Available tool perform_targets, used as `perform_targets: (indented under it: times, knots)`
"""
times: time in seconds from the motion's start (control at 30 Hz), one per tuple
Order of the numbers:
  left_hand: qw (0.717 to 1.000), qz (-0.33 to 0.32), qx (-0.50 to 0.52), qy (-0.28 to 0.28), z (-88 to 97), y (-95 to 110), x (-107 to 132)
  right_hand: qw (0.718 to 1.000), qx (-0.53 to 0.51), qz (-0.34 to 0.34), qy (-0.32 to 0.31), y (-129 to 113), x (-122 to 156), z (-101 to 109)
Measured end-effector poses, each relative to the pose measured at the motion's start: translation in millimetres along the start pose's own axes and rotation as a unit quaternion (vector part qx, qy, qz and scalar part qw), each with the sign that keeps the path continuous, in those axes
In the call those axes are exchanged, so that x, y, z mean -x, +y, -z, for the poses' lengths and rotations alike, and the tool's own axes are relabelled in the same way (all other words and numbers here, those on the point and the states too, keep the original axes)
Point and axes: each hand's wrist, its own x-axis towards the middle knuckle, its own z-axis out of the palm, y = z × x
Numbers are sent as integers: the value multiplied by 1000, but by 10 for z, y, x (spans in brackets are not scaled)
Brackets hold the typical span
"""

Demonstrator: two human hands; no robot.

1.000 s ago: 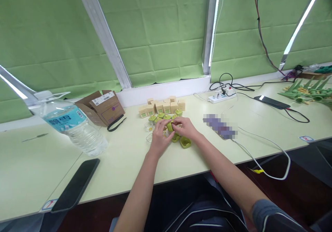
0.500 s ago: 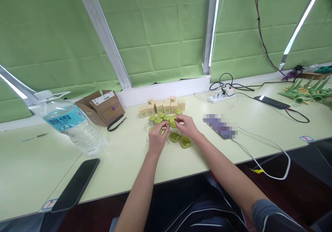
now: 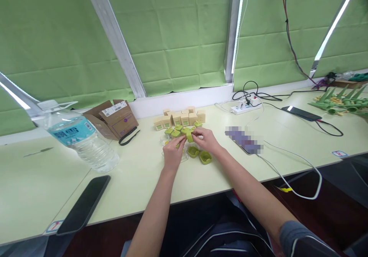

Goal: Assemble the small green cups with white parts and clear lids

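Note:
My right hand pinches a small green square plastic box, tilted up above the table. Against the box's left side, the fingertips of my left hand are closed together on a small yellowish loop, now mostly hidden by them. Two open green square shells lie just below my right hand. Behind my hands sit several closed green pieces. Under and beside my left hand is a clear plastic tray, partly covered, with small yellow parts near it.
Several small cardboard boxes stand in rows behind the green pieces. To the left are a brown carton, a large water bottle and a black phone. A charging phone, its cable and a power strip lie right.
My left hand has brought the small yellowish loop up against the green box, and the loop has gone from sight between the fingers. The box has shifted slightly left and turned.

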Motion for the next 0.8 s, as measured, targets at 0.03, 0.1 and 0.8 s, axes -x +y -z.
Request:
perform_targets:
  times: [0.03,0.1,0.8]
  knots:
    - [1000,3,1,-1,0,-6,2,1000,-3,2,-5,2,1,-2]
    - [1000,9,5,-2,1,-20,5,1000,-6,-3,-15,10,1,-6]
    - [1000,12,4,-9,-7,-22,10,999,10,28,-29,129,-9,-59]
